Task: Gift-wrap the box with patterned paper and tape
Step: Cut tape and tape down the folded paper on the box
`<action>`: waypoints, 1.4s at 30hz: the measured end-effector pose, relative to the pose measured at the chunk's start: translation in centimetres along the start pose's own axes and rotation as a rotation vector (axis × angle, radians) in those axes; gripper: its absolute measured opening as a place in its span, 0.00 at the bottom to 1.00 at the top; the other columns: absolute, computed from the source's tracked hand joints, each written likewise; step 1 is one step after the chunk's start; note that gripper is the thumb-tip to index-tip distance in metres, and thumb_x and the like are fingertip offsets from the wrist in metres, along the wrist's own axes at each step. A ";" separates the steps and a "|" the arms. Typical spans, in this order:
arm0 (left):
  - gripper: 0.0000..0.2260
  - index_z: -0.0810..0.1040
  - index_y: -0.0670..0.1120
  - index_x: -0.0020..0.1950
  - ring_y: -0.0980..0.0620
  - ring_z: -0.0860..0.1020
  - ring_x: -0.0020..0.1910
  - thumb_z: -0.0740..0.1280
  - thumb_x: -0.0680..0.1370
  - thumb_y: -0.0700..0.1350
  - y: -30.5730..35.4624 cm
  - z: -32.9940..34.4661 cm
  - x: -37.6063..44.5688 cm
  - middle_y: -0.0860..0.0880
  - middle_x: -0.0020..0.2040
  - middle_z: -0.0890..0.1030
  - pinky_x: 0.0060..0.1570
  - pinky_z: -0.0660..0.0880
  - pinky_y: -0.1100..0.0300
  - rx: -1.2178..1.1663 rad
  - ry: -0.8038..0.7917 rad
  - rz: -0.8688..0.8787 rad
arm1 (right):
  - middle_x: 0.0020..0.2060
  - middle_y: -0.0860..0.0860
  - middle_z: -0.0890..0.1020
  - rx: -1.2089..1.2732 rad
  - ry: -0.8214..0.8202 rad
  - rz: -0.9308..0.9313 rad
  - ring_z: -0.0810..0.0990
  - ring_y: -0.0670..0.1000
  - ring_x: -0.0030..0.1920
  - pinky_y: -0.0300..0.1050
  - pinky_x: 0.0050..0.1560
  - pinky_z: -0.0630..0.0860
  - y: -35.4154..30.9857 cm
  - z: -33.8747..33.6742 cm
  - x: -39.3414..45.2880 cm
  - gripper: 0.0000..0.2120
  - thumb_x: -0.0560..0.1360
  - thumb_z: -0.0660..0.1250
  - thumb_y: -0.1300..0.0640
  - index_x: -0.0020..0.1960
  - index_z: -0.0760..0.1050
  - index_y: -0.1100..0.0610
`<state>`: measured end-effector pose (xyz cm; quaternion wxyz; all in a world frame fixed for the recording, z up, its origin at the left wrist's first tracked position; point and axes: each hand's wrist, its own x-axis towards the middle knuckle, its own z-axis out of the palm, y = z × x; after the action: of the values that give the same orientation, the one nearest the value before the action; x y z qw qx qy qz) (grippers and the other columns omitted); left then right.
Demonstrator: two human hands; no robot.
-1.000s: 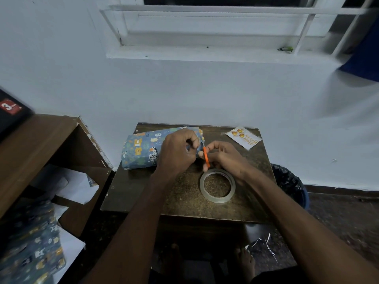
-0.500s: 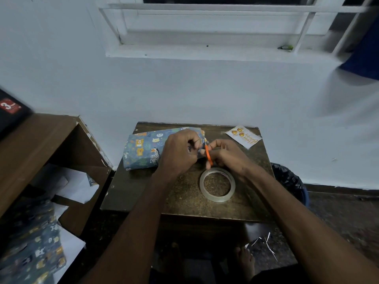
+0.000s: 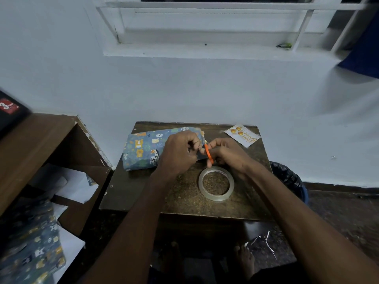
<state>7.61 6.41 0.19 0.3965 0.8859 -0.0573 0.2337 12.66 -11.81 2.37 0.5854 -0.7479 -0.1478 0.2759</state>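
Box [image 3: 147,149] mostly wrapped in animal-print paper, frame centre-left on surface [image 3: 184,201]. Our left hand [image 3: 180,152] pinches right-end flap; right hand [image 3: 227,154] grips orange scissors [image 3: 208,153]. Tape roll [image 3: 216,183] nearby. We judge end sealing left.

You're seeing a dim, bluish scene; soft shadows fall across the wall [image 3: 205,89], wide-angle bending curves the window frame [image 3: 205,7], and the left edge blurs.
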 end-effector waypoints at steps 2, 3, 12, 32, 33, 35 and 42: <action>0.17 0.69 0.58 0.34 0.50 0.82 0.38 0.66 0.68 0.34 -0.1 0.0 0.0 0.53 0.38 0.82 0.38 0.80 0.45 -0.006 0.003 -0.003 | 0.33 0.59 0.84 -0.001 0.002 0.006 0.79 0.48 0.33 0.36 0.35 0.73 0.1 0.0 0.0 0.05 0.78 0.72 0.65 0.52 0.80 0.65; 0.17 0.69 0.58 0.34 0.50 0.83 0.38 0.66 0.68 0.34 -0.1 0.1 0.0 0.52 0.38 0.82 0.38 0.80 0.45 -0.005 0.005 -0.003 | 0.33 0.58 0.84 -0.003 0.005 0.009 0.80 0.47 0.33 0.36 0.36 0.75 0.1 0.0 0.1 0.04 0.78 0.71 0.66 0.53 0.80 0.66; 0.13 0.68 0.57 0.34 0.49 0.82 0.38 0.64 0.68 0.37 0.1 0.3 0.0 0.51 0.37 0.83 0.38 0.79 0.46 -0.011 -0.019 0.013 | 0.34 0.62 0.84 -0.030 0.032 -0.015 0.78 0.49 0.33 0.34 0.32 0.71 -0.3 0.3 -0.1 0.08 0.78 0.68 0.65 0.42 0.81 0.56; 0.16 0.65 0.56 0.32 0.50 0.82 0.39 0.66 0.68 0.36 -0.1 0.4 0.0 0.52 0.38 0.84 0.38 0.79 0.51 -0.007 -0.006 0.023 | 0.34 0.61 0.84 -0.010 0.060 -0.010 0.76 0.55 0.38 0.41 0.37 0.70 -0.4 0.6 0.4 0.08 0.76 0.69 0.64 0.40 0.81 0.56; 0.15 0.66 0.55 0.32 0.50 0.82 0.39 0.66 0.68 0.36 0.0 0.4 0.0 0.51 0.38 0.83 0.37 0.78 0.52 -0.003 -0.014 0.014 | 0.33 0.60 0.83 -0.010 0.060 -0.013 0.74 0.54 0.38 0.41 0.37 0.69 -0.4 0.5 0.4 0.10 0.76 0.69 0.64 0.38 0.82 0.55; 0.15 0.66 0.55 0.32 0.50 0.80 0.37 0.66 0.68 0.37 0.1 0.5 0.0 0.50 0.37 0.82 0.35 0.77 0.53 0.002 -0.024 0.005 | 0.32 0.60 0.82 -0.001 0.070 -0.017 0.74 0.53 0.37 0.41 0.36 0.68 -0.6 0.5 0.6 0.13 0.76 0.69 0.64 0.34 0.83 0.55; 0.17 0.64 0.57 0.31 0.48 0.83 0.40 0.67 0.68 0.37 0.1 0.5 0.1 0.49 0.36 0.82 0.37 0.79 0.49 0.000 -0.012 -0.004 | 0.32 0.61 0.81 0.052 0.062 -0.008 0.71 0.52 0.35 0.42 0.35 0.64 -0.3 0.3 1.2 0.07 0.68 0.70 0.61 0.33 0.85 0.55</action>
<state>7.84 5.95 -0.01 0.3966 0.8874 -0.0581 0.2276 13.51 -10.80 2.34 0.6099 -0.7400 -0.1257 0.2541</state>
